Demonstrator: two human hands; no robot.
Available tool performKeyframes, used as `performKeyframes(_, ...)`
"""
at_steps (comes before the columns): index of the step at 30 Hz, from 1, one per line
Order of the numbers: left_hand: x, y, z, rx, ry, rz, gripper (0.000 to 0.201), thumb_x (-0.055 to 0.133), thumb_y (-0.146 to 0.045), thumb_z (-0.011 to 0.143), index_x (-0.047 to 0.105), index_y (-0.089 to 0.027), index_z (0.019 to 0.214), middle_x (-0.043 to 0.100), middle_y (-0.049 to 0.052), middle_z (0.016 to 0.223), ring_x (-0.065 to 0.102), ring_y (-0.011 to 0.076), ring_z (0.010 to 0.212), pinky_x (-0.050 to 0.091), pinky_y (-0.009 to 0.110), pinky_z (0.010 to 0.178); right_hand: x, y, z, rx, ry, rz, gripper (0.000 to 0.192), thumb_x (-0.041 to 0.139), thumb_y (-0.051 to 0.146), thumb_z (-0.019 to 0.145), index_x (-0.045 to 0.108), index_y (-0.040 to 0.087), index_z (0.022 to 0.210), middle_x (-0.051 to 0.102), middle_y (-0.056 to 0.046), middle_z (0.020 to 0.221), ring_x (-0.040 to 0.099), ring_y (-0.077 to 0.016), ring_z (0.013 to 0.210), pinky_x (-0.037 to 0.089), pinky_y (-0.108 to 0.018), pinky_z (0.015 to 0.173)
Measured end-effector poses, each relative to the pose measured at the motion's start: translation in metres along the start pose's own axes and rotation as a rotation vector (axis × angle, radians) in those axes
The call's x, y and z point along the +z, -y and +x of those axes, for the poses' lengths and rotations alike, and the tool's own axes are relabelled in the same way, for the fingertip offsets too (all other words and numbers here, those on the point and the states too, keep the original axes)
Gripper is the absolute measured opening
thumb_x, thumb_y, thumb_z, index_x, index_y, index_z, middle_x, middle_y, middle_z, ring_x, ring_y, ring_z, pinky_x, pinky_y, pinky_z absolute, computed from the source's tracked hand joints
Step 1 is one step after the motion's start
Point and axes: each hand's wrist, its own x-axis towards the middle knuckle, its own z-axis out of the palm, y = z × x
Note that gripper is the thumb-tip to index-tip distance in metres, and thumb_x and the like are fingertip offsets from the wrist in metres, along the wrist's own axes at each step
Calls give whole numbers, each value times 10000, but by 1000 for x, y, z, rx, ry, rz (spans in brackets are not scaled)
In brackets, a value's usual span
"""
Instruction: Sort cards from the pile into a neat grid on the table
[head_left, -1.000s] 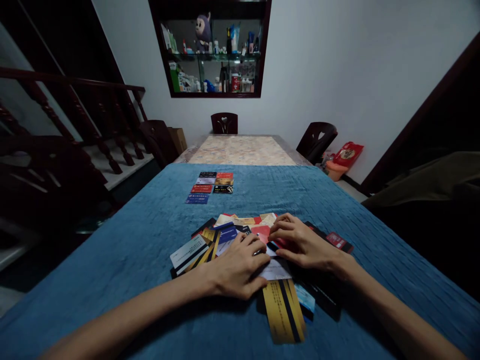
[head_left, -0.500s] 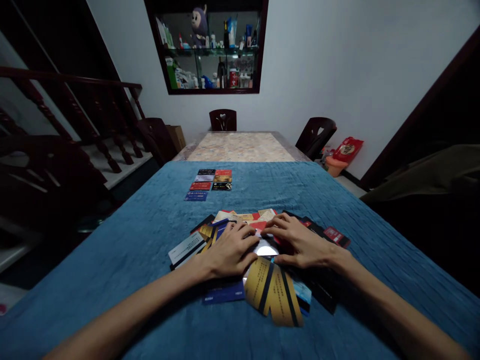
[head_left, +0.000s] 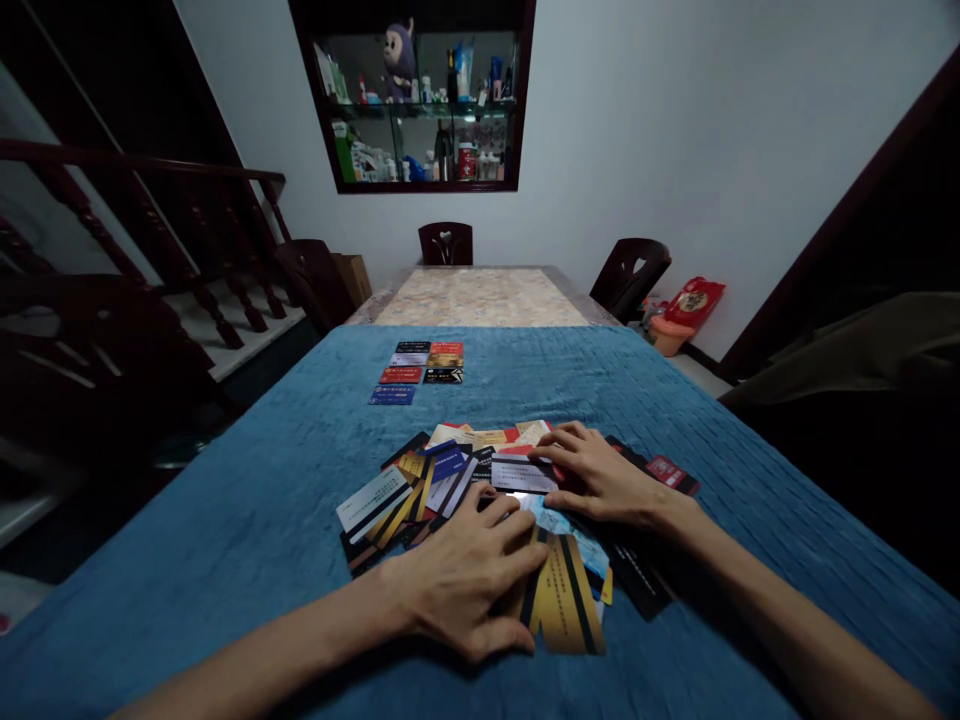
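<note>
A loose heap of plastic cards lies on the blue cloth in front of me. My left hand is palm down over the near part of the heap, fingers spread and slightly bent, covering part of the gold cards. At the heap's right side, my right hand has thumb and fingers about the right end of a silver card with a dark stripe. Light blue cards show between the hands. Left of them lie a white striped card and a blue card.
Farther off, several cards lie in two columns, among them a red card and a blue card. Dark cards stick out at the heap's right. Chairs stand round the table.
My left hand has moved toward me and slightly right, onto the gold cards, uncovering cards at the heap's left. The silver card now shows plainly beside my right hand, which has hardly moved.
</note>
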Motion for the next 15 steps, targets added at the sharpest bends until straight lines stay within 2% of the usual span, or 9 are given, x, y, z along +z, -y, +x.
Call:
performKeyframes(5,1,13,2,-65,9,85,574,545,-518,898,448,-184,1355,539,167,1320,474,332,1175,327,526,1002,-11,9,-1,-7,-20,38,591,544,620,874,541,286,1362,573,-134,1255,452,-319,1139,416,-529,926)
performKeyframes(9,4,29,3,-106,-56,125,494,522,-471,929,475,-215,1349,520,145,1363,477,315,1194,332,502,1006,-19,18,-6,-7,54,75,830,636,708,749,440,307,1449,496,-143,1378,417,-360,1217,397,-567,966)
performKeyframes(15,9,50,3,-153,-101,123,453,451,-443,968,486,-217,1358,539,144,1349,487,302,1196,361,472,970,-6,23,-18,4,173,36,1091,776,644,598,307,307,1523,355,-168,1509,282,-445,1373,265,-666,1059)
